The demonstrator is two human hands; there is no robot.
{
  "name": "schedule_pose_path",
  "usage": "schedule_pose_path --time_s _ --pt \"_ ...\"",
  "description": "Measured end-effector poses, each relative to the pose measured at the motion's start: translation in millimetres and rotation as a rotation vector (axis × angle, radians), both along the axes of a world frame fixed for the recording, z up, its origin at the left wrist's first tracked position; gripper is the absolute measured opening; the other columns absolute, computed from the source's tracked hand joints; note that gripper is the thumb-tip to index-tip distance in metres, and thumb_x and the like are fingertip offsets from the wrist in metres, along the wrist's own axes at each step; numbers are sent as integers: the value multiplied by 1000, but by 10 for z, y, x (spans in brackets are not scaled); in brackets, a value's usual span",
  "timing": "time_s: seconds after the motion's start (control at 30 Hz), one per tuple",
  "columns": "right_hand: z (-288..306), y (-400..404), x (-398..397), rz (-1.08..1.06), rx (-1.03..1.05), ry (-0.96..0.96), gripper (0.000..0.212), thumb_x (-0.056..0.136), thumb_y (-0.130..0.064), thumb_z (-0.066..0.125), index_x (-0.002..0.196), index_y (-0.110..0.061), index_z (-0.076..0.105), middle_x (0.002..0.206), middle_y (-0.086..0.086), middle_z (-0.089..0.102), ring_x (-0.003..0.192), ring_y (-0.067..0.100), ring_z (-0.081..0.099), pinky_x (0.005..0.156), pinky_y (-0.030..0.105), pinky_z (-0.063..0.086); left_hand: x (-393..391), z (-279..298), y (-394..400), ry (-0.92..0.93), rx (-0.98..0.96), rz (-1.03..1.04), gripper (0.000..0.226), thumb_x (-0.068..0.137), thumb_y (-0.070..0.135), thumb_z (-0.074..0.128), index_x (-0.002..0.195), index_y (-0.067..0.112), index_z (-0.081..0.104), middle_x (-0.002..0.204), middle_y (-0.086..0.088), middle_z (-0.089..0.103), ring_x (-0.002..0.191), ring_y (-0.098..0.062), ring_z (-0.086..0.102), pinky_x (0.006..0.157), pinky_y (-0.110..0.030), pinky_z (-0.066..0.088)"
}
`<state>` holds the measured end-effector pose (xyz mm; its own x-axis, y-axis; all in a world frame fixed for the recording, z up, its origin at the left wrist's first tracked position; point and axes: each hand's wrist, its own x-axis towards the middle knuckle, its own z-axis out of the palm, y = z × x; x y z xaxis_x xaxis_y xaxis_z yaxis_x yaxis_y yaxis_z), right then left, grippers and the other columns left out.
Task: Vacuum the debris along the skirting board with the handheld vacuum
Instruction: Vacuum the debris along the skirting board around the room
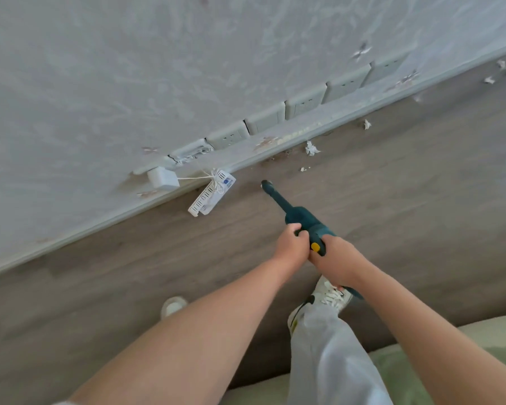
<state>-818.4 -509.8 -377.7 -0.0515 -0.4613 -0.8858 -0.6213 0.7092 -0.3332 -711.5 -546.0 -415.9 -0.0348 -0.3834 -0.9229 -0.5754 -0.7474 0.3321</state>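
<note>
Dark teal handheld vacuum gripped in both hands above the wood floor. Left hand wrapped round the body beside the yellow button, fingers curled tight on top. Right hand clamped round the handle farther back, fingers hidden under it; tail end of the vacuum poking out past the wrist, over a white shoe. Long axis running from lower right to upper left, nozzle aimed at the skirting board, tip short of it. White paper scraps lying just beside the board, up and right of the nozzle; smaller bits farther right, blurred. White plastic box on a cord left of the nozzle.
</note>
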Motion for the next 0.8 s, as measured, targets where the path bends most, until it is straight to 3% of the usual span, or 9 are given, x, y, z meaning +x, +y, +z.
schedule_pose_path --time_s 0.1,0.27,0.4,0.6,0.73,0.8 --pt "119 -48 -218 -16 -92 -38 25 98 -36 56 85 -15 49 75 4 59 55 17 57 39 24 42 -165 161 -93 -1 -118 48 52 99 30 46 150 23 40 138 -7 61 123 -29 61 107 -47 48" --pt "216 -451 -275 198 -166 -67 27 97 -40 59 84 -17 50 71 -1 58 53 11 54 48 23 37 -71 180 -233 -30 -217 233 71 79 44 46 147 25 38 129 -6 63 114 -26 64 102 -51 52" --pt "226 -783 -123 278 -118 -114 27 98 -40 57 88 -15 52 67 4 63 41 14 59 43 24 45 102 221 -426 -52 -257 248 60 92 36 46 149 22 37 133 -10 60 113 -27 64 100 -49 53" --pt "117 -1023 106 448 -107 -73 26 98 -38 49 91 -13 49 71 13 71 43 21 65 48 26 48 261 138 -584 -128 -252 299 54 95 33 41 148 20 39 138 -11 56 115 -28 60 102 -47 49" --pt "29 -974 202 385 -119 -81 26 97 -38 51 85 -15 48 73 10 67 46 22 63 45 27 45 364 104 -628 -133 -221 248 49 102 27 42 150 19 37 135 -5 56 106 -21 56 86 -35 43" --pt "-3 -874 162 310 -150 -69 28 97 -40 53 81 -17 48 74 5 62 54 21 62 48 29 47 339 104 -614 -103 -204 205 51 102 25 42 152 20 34 134 -5 58 110 -23 58 92 -38 46"
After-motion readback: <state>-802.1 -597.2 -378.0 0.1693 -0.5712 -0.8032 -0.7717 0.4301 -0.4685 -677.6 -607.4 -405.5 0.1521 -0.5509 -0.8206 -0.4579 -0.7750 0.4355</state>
